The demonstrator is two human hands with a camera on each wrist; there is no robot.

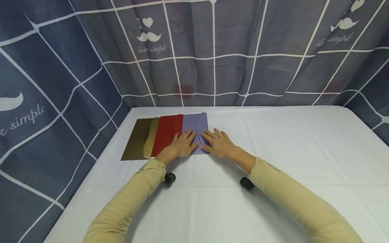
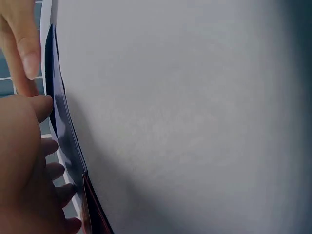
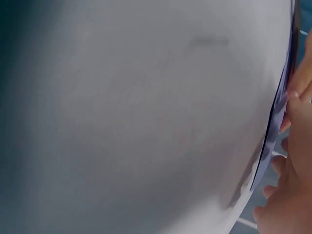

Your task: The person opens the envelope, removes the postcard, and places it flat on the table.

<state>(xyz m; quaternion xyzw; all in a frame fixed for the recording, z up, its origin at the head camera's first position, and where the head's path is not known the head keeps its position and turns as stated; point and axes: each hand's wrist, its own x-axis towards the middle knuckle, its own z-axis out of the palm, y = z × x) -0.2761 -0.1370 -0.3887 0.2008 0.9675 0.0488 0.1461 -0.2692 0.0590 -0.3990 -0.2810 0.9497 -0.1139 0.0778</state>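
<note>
A purple envelope (image 1: 194,122) lies flat on the white table, at the right end of a row of paper envelopes. My left hand (image 1: 181,145) rests on its left part, fingers spread and fairly straight. On its right part rests my right hand (image 1: 220,145), fingers extended, close to the left hand. Partly covering the purple one's left side or abutting it is a red envelope (image 1: 168,130). A brown-gold envelope (image 1: 133,138) with a lighter tan strip is leftmost. In the left wrist view, the purple envelope's near edge (image 2: 68,131) rises slightly from the cloth.
White cloth covers the table (image 1: 297,145), which extends far to the right. Grey checked curtains (image 1: 234,77) stand behind and at both sides. Black wrist devices (image 1: 169,179) hang beneath the sleeves.
</note>
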